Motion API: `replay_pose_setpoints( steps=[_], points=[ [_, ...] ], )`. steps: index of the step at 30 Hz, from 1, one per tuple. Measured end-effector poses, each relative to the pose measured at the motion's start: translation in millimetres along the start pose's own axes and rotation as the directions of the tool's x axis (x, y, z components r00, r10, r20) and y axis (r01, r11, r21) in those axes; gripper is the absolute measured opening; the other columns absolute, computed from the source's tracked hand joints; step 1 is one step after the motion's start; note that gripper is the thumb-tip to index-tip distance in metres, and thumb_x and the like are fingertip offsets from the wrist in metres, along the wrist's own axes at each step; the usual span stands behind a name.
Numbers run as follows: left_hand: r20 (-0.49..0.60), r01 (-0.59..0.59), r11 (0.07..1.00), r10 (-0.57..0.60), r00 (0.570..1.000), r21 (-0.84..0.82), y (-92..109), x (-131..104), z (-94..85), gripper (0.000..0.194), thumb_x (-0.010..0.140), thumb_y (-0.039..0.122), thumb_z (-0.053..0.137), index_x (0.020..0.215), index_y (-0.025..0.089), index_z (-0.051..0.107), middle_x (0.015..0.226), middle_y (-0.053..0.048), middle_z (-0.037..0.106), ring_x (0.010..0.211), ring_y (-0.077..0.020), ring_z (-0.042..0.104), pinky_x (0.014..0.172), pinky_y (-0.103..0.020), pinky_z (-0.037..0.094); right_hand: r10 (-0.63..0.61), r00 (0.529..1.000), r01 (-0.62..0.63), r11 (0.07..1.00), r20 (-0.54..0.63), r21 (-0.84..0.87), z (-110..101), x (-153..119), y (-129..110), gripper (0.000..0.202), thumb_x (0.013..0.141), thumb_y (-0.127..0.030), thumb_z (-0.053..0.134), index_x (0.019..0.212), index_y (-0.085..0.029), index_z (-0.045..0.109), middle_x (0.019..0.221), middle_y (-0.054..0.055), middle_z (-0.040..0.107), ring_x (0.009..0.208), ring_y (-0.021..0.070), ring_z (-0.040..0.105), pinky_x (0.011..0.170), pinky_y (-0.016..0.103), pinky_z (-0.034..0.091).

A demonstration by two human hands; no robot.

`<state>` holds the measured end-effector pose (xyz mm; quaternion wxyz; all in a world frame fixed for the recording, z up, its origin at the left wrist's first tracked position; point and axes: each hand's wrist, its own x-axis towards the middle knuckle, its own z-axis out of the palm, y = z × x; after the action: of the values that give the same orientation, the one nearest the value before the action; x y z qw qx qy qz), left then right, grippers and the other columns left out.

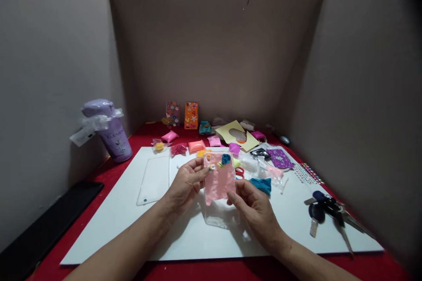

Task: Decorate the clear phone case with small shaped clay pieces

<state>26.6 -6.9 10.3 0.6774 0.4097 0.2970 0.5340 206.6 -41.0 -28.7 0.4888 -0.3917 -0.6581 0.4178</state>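
Note:
A clear phone case (221, 216) is held up above the white board, tilted toward me. Pink clay (220, 184) covers its upper part, while its lower end is bare and see-through. A blue clay rose (226, 158) sits near the top right of the case, and a small white and coloured clay piece (212, 167) lies at its left. My left hand (188, 182) grips the case's left edge, thumb beside that small piece. With thumb and fingers, my right hand (252, 206) pinches the right edge, the thumb on the pink clay.
The white board (108, 237) lies on a red cloth. A second clear case (154, 180) rests at left, keys (326, 210) at right. Behind are clay packets (197, 145), red scissors (240, 172), a blue packet (262, 185) and two decorated cases (191, 115). A purple tumbler (114, 134) stands at left.

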Motion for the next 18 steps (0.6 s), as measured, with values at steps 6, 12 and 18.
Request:
replay_pose_setpoints(
  steps=[6,12,18],
  points=[
    [0.018,0.025,1.0,-0.024,1.0,-0.01,-1.0,-2.1,1.8,0.034,0.072,0.024,0.072,0.103,0.013,0.065,0.094,-0.01,0.07,0.073,-0.0153,0.065,0.068,-0.026,0.049,0.006,1.0,-0.006,1.0,0.019,-0.02,-0.1,-2.2,1.5,0.022,0.089,-0.039,0.053,0.088,-0.017,0.056,0.074,0.001,0.057,0.068,0.0144,0.055,0.061,0.025,0.043],
    [0.032,0.007,0.999,-0.006,0.999,-0.034,-2.7,-2.8,1.7,0.03,0.078,0.023,0.066,0.106,0.013,0.063,0.097,-0.011,0.069,0.076,-0.0168,0.065,0.069,-0.027,0.049,0.016,1.0,-0.016,1.0,0.007,0.015,1.1,-1.3,3.1,0.022,0.089,-0.038,0.053,0.083,-0.017,0.054,0.068,-0.001,0.052,0.062,0.0123,0.05,0.058,0.024,0.04],
    [0.006,0.008,0.999,-0.008,1.0,-0.05,-5.3,-0.9,-0.4,0.023,0.077,0.02,0.067,0.097,0.011,0.064,0.089,-0.01,0.069,0.071,-0.0154,0.064,0.065,-0.025,0.047,0.028,0.999,-0.028,1.0,0.019,0.007,1.8,-2.0,3.8,0.023,0.088,-0.039,0.054,0.081,-0.017,0.055,0.066,-0.001,0.052,0.06,0.0112,0.048,0.056,0.023,0.037]
  ],
)
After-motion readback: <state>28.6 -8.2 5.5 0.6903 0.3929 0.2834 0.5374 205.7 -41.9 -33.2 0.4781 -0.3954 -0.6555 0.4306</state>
